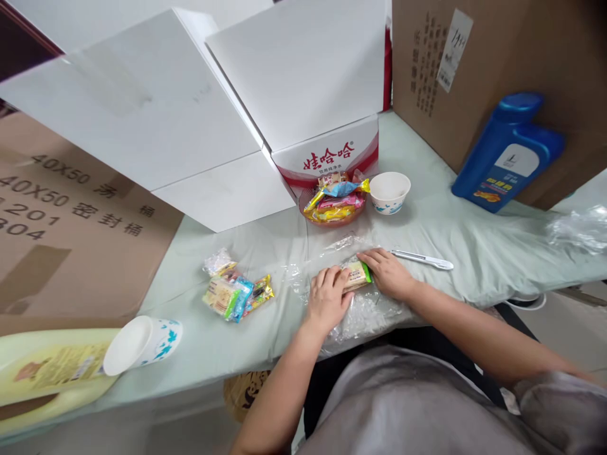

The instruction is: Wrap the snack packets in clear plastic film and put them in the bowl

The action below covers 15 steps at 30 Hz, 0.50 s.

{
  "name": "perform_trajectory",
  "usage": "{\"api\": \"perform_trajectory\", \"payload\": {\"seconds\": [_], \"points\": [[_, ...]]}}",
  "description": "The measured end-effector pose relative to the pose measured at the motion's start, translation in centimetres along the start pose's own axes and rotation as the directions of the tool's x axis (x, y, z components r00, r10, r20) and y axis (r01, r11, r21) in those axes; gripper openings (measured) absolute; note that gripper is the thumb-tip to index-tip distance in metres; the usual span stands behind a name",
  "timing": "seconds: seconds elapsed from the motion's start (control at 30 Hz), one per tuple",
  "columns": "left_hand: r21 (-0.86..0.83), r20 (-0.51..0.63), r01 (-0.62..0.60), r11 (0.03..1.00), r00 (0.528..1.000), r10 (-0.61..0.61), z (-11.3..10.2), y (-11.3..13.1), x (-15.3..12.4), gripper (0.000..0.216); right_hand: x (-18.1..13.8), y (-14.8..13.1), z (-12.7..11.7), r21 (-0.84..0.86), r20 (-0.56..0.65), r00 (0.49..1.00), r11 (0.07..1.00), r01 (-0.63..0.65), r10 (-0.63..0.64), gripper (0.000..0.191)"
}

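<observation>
My left hand [327, 297] and my right hand [389, 273] are on either side of a small wrapped snack packet [356, 275], cream with a bright green end. Fingers of both hands are curled over the packet's ends, partly hiding it. Beneath it, a crinkled sheet of clear plastic [374, 319] is spread at the table's front edge. A white utility knife [422, 258] lies just beyond my right hand. To the left is a small pile of wrapped snacks [222, 297], one with the same green end.
Behind my hands are a bowl [327, 221] heaped with wrapped sweets and an upright paper cup [389, 193]. A blue bottle [507, 155] leans by a cardboard box [474, 63]. White boxes [142, 120] stand behind. Another paper cup [142, 344] lies tipped at left, against a pale yellow bottle [52, 366].
</observation>
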<state>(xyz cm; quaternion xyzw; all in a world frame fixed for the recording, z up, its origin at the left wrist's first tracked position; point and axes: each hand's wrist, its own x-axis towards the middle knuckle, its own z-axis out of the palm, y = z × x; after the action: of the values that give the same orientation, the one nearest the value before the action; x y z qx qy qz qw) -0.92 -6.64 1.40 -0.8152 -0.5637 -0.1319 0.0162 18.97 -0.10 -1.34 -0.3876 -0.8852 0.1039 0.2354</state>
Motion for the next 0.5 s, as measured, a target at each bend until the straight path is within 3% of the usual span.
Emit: {"api": "perform_trajectory", "payload": {"seconds": [0.1,0.23,0.33,0.43,0.5], "points": [[-0.028,0.001,0.006,1.000,1.000,-0.006,0.1,-1.4,0.6,0.049,-0.2,0.6,1.2,0.010,0.010,1.000,1.000,-0.026,0.026,0.047],[-0.107,-0.037,0.006,0.994,0.999,-0.010,-0.4,-4.4,1.2,0.041,-0.4,0.4,1.0,0.001,0.028,0.999,0.999,-0.044,0.044,0.045],[-0.052,-0.054,0.055,0.997,0.997,-0.057,-0.4,-6.2,2.0,0.042,-0.3,0.2,0.7,-0.012,0.051,0.998,0.999,-0.042,0.042,0.039],[-0.044,-0.006,0.015,0.999,1.000,-0.015,-0.2,-7.4,2.9,0.042,-0.2,0.2,0.6,-0.017,0.058,0.997,0.999,-0.042,0.043,0.035],[-0.152,0.058,-0.042,0.987,0.997,0.052,-0.5,-8.3,3.5,0.046,-0.1,0.2,0.6,-0.011,0.059,0.997,0.999,-0.041,0.041,0.034]]}}
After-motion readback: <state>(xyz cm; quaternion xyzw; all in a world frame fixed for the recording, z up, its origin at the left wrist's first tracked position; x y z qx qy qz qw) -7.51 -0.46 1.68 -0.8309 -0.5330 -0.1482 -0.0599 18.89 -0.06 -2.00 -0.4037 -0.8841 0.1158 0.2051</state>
